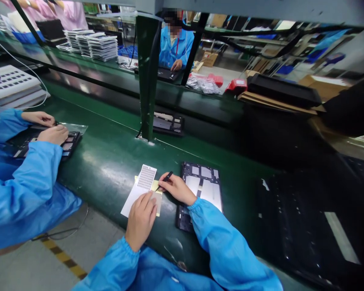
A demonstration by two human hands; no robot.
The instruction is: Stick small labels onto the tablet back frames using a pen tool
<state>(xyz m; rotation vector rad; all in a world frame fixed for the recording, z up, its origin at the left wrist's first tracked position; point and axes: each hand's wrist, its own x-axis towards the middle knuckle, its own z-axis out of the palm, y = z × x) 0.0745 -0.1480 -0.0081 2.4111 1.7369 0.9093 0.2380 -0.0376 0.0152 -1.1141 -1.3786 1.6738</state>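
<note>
- The left hand [140, 220] lies palm down on a white sheet [135, 193], fingers together and stretched forward, pressing the sheet flat; it grips nothing. Its blue sleeve comes up from the near edge of the green conveyor belt [109, 161].
- The right hand [177, 188] pinches a slim black tool [166, 178] between thumb and forefinger, fingers curled in closely. The wrist is bent inward so that the tool's tip points left and down at the sheet.
- The white sheet lies slanted by the near edge of the belt. Its far corner carries a grid of small dots, and a yellow strip [155, 186] shows beneath it where the tool's tip meets it.
- Just right of the right hand lies a dark tablet frame [204, 182], open face up, with pale panels inside; the right forearm crosses its near left corner.
- At the left end of the belt another person's two hands [48, 129], in blue sleeves, rest on a second dark frame [68, 143].
- A green post [147, 81] stands at the belt's far edge, with a third frame [167, 123] beside its foot.
- Beyond the far rail a third person in blue has a hand on a dark device, and stacks of trays [94, 45] stand to the left.
</note>
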